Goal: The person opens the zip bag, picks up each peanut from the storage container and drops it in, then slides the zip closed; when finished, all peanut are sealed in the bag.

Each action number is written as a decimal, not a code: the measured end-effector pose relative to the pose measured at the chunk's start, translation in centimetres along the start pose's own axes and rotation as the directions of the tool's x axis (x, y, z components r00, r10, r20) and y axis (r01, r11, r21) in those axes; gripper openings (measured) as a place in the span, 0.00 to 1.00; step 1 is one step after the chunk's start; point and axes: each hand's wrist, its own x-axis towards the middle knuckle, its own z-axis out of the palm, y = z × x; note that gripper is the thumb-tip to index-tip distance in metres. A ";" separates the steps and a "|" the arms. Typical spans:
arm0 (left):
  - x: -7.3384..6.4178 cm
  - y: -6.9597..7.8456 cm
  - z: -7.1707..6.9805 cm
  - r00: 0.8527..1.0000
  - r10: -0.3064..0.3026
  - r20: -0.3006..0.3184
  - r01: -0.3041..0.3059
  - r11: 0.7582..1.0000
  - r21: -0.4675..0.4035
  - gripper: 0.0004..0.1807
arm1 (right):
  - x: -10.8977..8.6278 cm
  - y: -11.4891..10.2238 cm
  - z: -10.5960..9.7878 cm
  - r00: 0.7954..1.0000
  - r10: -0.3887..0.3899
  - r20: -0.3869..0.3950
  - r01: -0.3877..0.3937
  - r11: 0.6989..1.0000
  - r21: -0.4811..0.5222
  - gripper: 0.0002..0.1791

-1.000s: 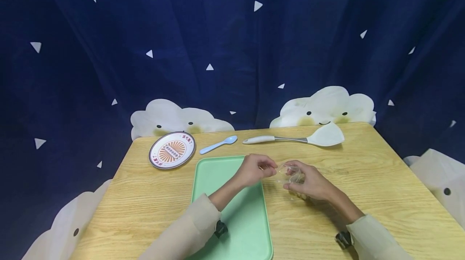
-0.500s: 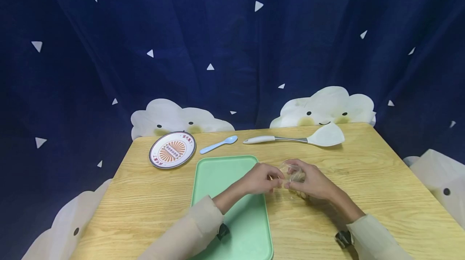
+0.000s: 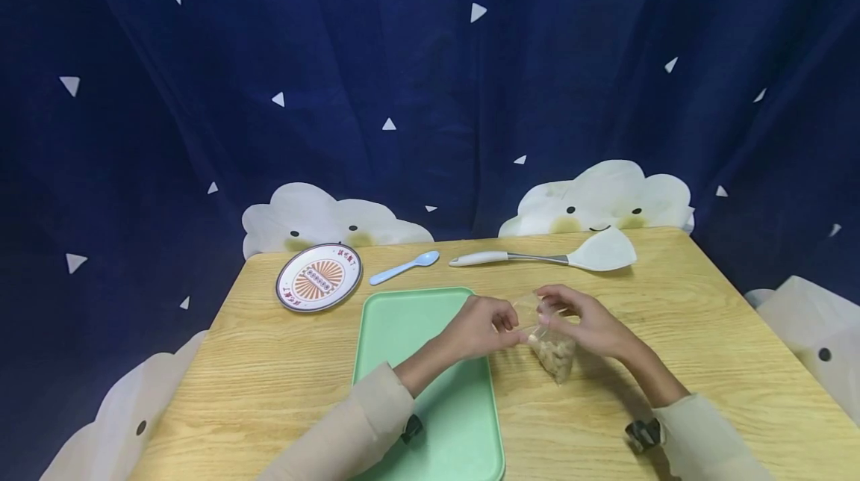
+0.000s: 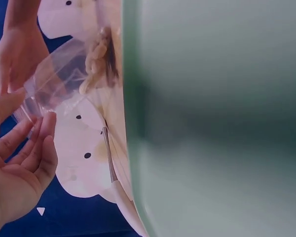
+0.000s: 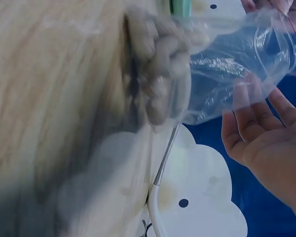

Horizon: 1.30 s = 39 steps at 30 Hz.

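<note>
A clear zip bag (image 3: 556, 358) hangs between my hands, with pale, knobbly pieces that look like peanuts in their shells (image 4: 94, 61) gathered at its bottom. My left hand (image 3: 480, 326) pinches one side of the mouth between thumb and fingertips. On the other side, my right hand (image 3: 586, 320) holds the bag near its top. Some of the right fingers (image 5: 251, 121) lie against the plastic and show partly through it in the right wrist view. A red line runs along the bag's mouth. Under the left forearm lies a green tray (image 3: 430, 399).
On the wooden table (image 3: 672, 317), a round patterned plate (image 3: 319, 278) lies at the back left. A light blue spoon (image 3: 404, 268) is beside it. Farther right lies a white spatula (image 3: 605, 251). A dark blue curtain (image 3: 403, 55) stands behind the table.
My right hand has shifted slightly up and right. The left hand came lower and right, and now pinches the bag's mouth. The bag's filled part has come into clear view below the hands.
</note>
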 end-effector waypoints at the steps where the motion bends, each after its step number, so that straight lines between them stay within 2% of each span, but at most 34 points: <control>1: 0.0 -0.1 0.0 1.000 0.018 -0.007 -0.018 1.000 0.013 0.09 | 0.0 0.0 -0.1 1.000 -0.001 -0.005 0.001 1.000 0.009 0.20; 6: -0.1 -0.3 -0.1 0.999 0.041 -0.030 -0.041 0.999 -0.001 0.06 | 0.1 0.0 -1.1 1.000 0.006 -0.024 -0.004 0.996 0.084 0.14; 10: 0.0 0.0 -0.3 0.999 0.017 -0.049 -0.018 1.000 -0.023 0.03 | 0.1 0.3 -1.8 0.999 -0.050 -0.022 0.052 0.991 0.121 0.13; 13: 0.1 0.1 -0.3 0.998 0.008 -0.063 -0.009 1.000 -0.025 0.03 | -0.1 0.5 -2.1 0.998 -0.065 -0.021 0.067 0.992 0.103 0.14; 19: 0.1 0.0 -0.4 0.998 -0.005 -0.063 0.002 0.999 -0.048 0.03 | -0.2 0.5 -2.2 0.999 -0.002 -0.042 0.002 1.000 0.008 0.10; 23: 0.1 -0.1 -0.4 0.998 -0.005 -0.064 0.001 0.998 -0.062 0.04 | -0.2 0.4 -2.1 0.995 0.023 -0.101 -0.029 0.998 -0.060 0.06; 28: 0.0 -0.3 -0.5 0.996 -0.021 -0.087 0.013 0.996 -0.087 0.04 | -0.3 0.3 -2.0 0.982 0.042 -0.185 -0.056 0.996 -0.070 0.04; 35: 0.1 -0.6 -0.4 0.993 -0.009 -0.117 -0.007 0.992 -0.128 0.03 | -0.5 0.2 -2.0 0.988 0.040 -0.146 -0.050 0.996 -0.071 0.03; 39: 0.1 -0.7 -0.6 0.993 -0.028 -0.118 0.012 0.991 -0.134 0.05 | -0.6 0.0 -2.1 0.988 0.051 -0.148 -0.067 0.993 -0.101 0.02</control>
